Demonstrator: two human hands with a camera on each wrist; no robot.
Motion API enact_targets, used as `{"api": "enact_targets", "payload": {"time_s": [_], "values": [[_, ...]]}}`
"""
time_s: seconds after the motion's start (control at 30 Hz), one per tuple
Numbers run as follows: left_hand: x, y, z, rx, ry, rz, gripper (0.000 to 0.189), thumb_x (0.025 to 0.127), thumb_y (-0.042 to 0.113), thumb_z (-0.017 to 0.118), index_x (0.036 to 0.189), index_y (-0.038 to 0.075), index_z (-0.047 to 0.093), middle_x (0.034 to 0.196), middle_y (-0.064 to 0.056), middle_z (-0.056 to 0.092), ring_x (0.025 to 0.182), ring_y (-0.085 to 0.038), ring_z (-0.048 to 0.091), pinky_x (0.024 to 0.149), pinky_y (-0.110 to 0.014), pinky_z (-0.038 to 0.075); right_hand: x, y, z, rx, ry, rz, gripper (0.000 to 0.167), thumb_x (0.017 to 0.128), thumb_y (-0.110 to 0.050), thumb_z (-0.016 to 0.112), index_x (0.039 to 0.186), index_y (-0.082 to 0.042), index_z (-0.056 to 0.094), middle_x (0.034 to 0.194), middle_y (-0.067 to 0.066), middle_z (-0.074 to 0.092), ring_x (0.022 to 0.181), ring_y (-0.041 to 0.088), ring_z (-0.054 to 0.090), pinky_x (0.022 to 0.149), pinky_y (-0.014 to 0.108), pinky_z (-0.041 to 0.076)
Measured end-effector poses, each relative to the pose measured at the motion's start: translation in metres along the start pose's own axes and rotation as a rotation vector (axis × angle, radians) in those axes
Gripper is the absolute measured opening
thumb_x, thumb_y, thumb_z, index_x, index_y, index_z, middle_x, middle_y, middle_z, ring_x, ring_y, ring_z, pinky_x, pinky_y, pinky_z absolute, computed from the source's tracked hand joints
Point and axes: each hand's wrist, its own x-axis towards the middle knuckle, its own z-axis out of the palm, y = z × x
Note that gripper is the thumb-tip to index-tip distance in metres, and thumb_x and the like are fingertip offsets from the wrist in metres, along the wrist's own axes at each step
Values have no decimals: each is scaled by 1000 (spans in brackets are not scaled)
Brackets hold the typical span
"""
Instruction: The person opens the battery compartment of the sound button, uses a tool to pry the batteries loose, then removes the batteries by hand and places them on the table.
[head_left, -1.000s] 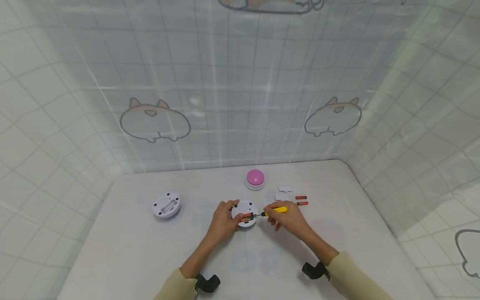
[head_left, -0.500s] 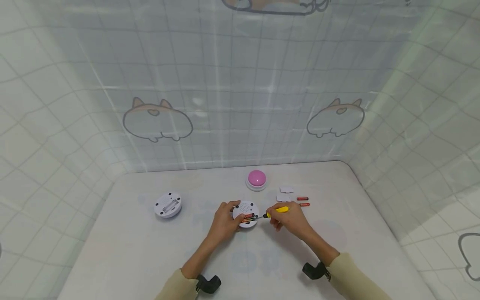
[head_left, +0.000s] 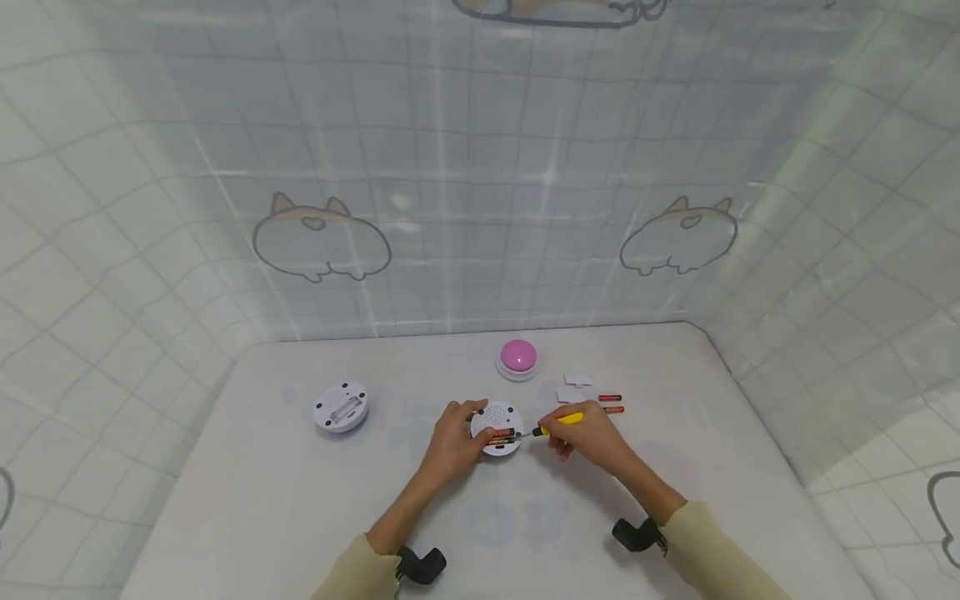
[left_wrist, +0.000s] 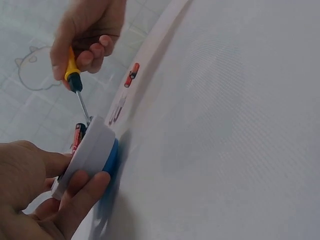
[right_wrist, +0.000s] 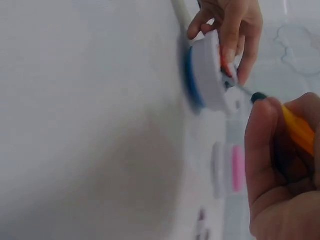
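Note:
My left hand point(head_left: 452, 442) grips a round white push-button buzzer point(head_left: 497, 414) turned underside up, its blue dome point(left_wrist: 113, 156) facing the table. Two red-and-black batteries point(head_left: 502, 432) sit side by side in its underside, and my left thumb lies over their left end. Between thumb and fingers, my right hand point(head_left: 591, 435) pinches a yellow-handled screwdriver point(head_left: 572, 418). The metal blade point(left_wrist: 82, 106) slants down to the right end of the batteries, its tip right at the edge of the battery slot. Part of the handle is hidden in my right palm.
Behind the hands stands a pink-domed buzzer point(head_left: 518, 357). Another white buzzer point(head_left: 341, 408) lies upside down at the left, its battery slot uncovered. Small white covers point(head_left: 576, 379) and two loose red batteries point(head_left: 611, 397) lie beyond my right hand. Patterned curtains point(head_left: 480, 250) enclose the table.
The screwdriver tip has shifted slightly toward the nearer battery, and the blade slants a bit more. Both hands keep their holds. The whole head view has drifted slightly.

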Motion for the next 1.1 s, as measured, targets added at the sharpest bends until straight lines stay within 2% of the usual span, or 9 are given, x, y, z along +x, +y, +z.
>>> {"api": "enact_targets", "payload": {"time_s": [0.23, 0.4, 0.57, 0.73, 0.87, 1.1], "values": [[0, 2, 3, 14, -14, -6, 53, 89, 21, 79, 138, 14, 62, 110, -8, 58, 87, -17, 51, 67, -26, 43, -1, -26, 6, -236, 49, 16, 15, 90, -26, 74, 80, -14, 74, 61, 2, 63, 53, 20, 58, 50, 27, 50], [2, 4, 4, 28, 9, 2, 52, 89, 22, 79, 137, 16, 63, 107, -5, 57, 85, -14, 49, 67, -26, 41, -4, -44, 12, -418, 71, -58, 12, 89, -23, 75, 81, -15, 76, 66, -5, 63, 58, 16, 54, 51, 26, 45], [2, 6, 3, 21, 5, 5, 51, 89, 21, 78, 137, 15, 63, 108, -6, 58, 86, -15, 49, 68, -27, 40, -7, -48, 17, -496, 80, -86, 11, 88, -23, 75, 85, -13, 77, 73, -7, 66, 62, 15, 55, 55, 25, 49], [-1, 3, 2, -10, 2, -31, 51, 89, 20, 78, 137, 15, 63, 109, -8, 58, 87, -16, 50, 66, -25, 41, -7, -32, 12, -393, 78, -40, 10, 89, -26, 75, 86, -17, 78, 76, -6, 67, 67, 16, 56, 59, 25, 52], [-1, -2, 3, -24, 4, -21, 50, 89, 18, 78, 136, 13, 63, 107, -9, 58, 87, -16, 52, 64, -24, 42, -4, -9, 3, -210, 49, 17, 14, 92, -29, 72, 86, -17, 76, 68, 1, 64, 61, 18, 57, 55, 27, 51], [5, -1, 1, -23, 6, 13, 48, 89, 18, 78, 135, 11, 63, 104, -9, 58, 82, -15, 50, 62, -24, 41, 2, 15, -7, 150, 20, 116, 32, 95, -34, 70, 96, -2, 73, 71, 12, 66, 58, 19, 58, 55, 27, 52]]}}
